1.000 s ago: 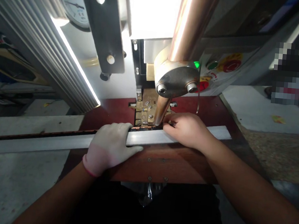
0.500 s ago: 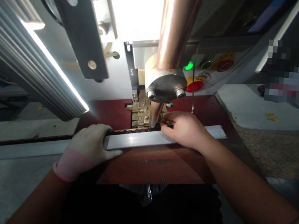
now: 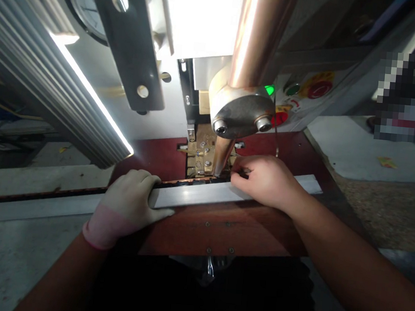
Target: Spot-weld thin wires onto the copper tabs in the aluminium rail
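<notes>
A long flat metal bar lies across the red-brown work plate and runs off to the left. My left hand, in a white glove with a pink cuff, is wrapped over the bar, thumb along its near side. My bare right hand rests at the bar's back edge with thumb and index finger pinched together; whatever is between them is hidden. Just left of those fingertips, a copper electrode rod points down to a dark strip with copper-coloured edging behind the bar. A brass fixture sits behind the rod.
A thick copper column with a bolted clamp hangs over the work area. A lit ribbed lamp housing slants in from the left. A green light and a red emergency button are on the machine panel. A gauge is partly hidden.
The whole view has shifted, so things appear slightly farther right. Both hands keep nearly the same pose on the bar, and the right fingers stay pinched beside the electrode rod.
</notes>
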The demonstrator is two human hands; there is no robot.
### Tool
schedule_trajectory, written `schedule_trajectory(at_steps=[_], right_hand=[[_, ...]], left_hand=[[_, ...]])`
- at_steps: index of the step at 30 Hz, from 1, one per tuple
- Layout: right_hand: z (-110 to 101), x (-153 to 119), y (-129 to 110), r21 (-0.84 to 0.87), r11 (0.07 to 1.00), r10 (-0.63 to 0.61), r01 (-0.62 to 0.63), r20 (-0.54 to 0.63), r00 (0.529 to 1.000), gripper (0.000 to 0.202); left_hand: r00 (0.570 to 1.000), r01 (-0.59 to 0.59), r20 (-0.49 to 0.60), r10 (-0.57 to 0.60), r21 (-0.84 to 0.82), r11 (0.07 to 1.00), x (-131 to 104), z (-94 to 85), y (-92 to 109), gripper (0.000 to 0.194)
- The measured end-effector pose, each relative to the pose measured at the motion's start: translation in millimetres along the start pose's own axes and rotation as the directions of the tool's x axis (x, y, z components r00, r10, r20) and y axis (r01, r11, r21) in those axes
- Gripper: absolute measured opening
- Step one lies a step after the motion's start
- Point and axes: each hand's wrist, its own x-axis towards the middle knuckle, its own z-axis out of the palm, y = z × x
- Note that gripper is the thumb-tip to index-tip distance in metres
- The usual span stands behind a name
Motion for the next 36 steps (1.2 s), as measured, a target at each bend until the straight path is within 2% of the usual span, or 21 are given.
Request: schedule_trajectory(at_steps=[4, 8, 10, 14, 21, 29, 36], right_hand=[[-4.5, -2.2, 0.2, 0.010, 1.000, 0.029, -0.028, -0.038, 0.999, 0.015], [-6.1, -6.7, -1.6, 0.110, 0.993, -0.043, 0.044, -0.012, 0.999, 0.015], [-5.4, -8.9, -4.5, 0.161, 0.984, -0.074, 0.073, -0.003, 0.997, 0.015], [-0.5, -11.2, -11.2, 0.168, 0.978, -0.120, 0.120, -0.013, 0.993, 0.019], [8.2, -10.8, -12.8, -0.046, 0.989, -0.138, 0.137, -0.026, 0.990, 0.020], [4.2, -10.8, -10.9, -0.010, 0.994, -0.108, 0.109, 0.032, 0.994, 0.015], [2.7, -8.3, -11.2, -0.045, 0.997, -0.065, 0.067, 0.057, 0.996, 0.017]], left_hand=[[1.000, -0.021, -0.024, 0.021, 0.002, 1.000, -4.9, 1.2, 16.7, 0.062], [0.991, -0.046, -0.120, 0.054, 0.072, 0.996, -8.7, 7.2, 34.3, 0.059], [0.990, -0.041, -0.133, 0.051, 0.080, 0.996, -9.0, 8.9, 38.3, 0.060], [0.992, -0.037, -0.117, 0.045, 0.062, 0.997, -7.9, 8.1, 38.9, 0.062], [0.993, -0.025, -0.115, 0.033, 0.069, 0.997, -7.0, 8.0, 38.9, 0.059], [0.994, -0.039, -0.102, 0.046, 0.074, 0.996, -5.3, 7.5, 37.2, 0.059], [0.999, -0.044, -0.030, 0.045, 0.029, 0.999, 4.9, 3.2, 33.2, 0.061]])
